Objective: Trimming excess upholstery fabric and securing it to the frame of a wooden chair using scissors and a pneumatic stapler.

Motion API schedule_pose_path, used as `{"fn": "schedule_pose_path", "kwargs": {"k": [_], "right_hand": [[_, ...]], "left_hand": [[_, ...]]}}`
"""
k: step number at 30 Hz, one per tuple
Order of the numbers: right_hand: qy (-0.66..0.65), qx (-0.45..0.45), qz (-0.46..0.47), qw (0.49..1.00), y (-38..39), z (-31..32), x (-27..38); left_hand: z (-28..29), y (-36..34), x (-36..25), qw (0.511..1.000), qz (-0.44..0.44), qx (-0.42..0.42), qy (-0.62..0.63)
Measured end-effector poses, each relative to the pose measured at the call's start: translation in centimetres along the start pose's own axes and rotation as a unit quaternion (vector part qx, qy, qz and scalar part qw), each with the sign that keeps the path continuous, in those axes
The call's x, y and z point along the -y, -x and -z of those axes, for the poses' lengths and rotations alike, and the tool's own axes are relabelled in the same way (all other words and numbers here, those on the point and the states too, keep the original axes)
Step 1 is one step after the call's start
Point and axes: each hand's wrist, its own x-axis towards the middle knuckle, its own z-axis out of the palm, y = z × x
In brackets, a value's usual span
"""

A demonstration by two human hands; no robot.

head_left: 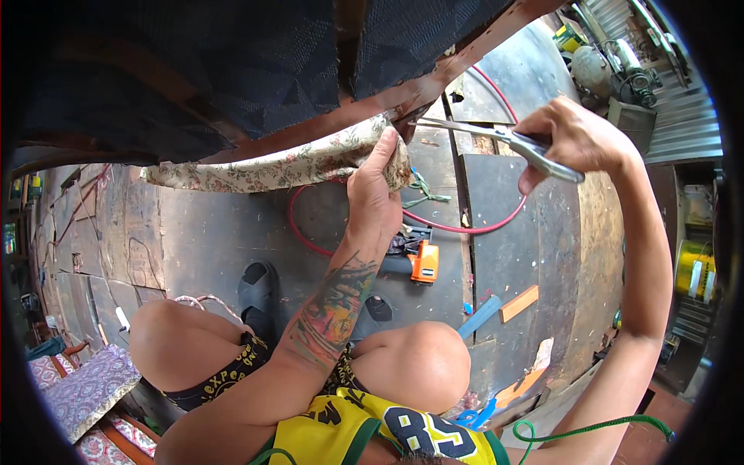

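The fabric [263, 169], a floral strip, hangs along the underside of a wooden frame [434, 81] at the upper middle of the frame. It looks light, soft and limp, likely to fold or sag wherever it is not supported, with little slip; its worn right end seems prone to fraying. The left hand [374, 186] pinches that end, thumb on top, which looks a sound place to hold it; a grip on the lower edge should also keep it taut. The right hand [577, 139], at the upper right, is curled round the handles of the scissors [504, 138], whose tips point left, close to the fabric's end. They look stiff, smooth and fairly weighty, best taken by the handles, clear of the blades.

Dark cloth [256, 70] spans the frame across the upper left. Below is a floor [225, 225] of worn, scuffed panels with gaps between them. A red hose [465, 230] loops across its middle, near an orange tool [425, 262]. A wood block [519, 303] lies lower right of centre. Corrugated metal [682, 124] lines the upper right, and a patterned cushion [89, 395] sits at the lower left.
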Motion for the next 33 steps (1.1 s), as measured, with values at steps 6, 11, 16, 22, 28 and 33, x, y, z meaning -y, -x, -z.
{"fn": "schedule_pose_path", "kwargs": {"k": [6,11,16,22,28,33], "right_hand": [[0.073,0.078,-0.019,0.994,-3.0,2.4,2.3],[0.085,0.091,0.018,0.992,-4.3,2.4,2.2],[0.082,0.113,0.02,0.99,-4.3,2.9,3.1],[0.079,0.112,0.052,0.989,-5.2,2.9,2.9],[0.076,0.128,0.05,0.988,-5.8,2.9,3.4],[0.126,0.096,0.001,0.987,-4.9,2.6,5.4]], "left_hand": [[-0.6,0.4,-0.2,0.997,-0.036,-0.011,-0.06],[-0.6,0.6,-0.2,0.996,-0.027,-0.019,-0.079],[-1.1,0.9,-0.8,0.995,-0.031,-0.029,-0.086],[-0.9,0.8,-1.0,0.996,-0.011,-0.011,-0.086],[-1.3,1.8,-2.0,0.996,0.017,0.006,-0.091],[-1.6,1.9,-2.4,0.997,0.036,-0.003,-0.075]]}}
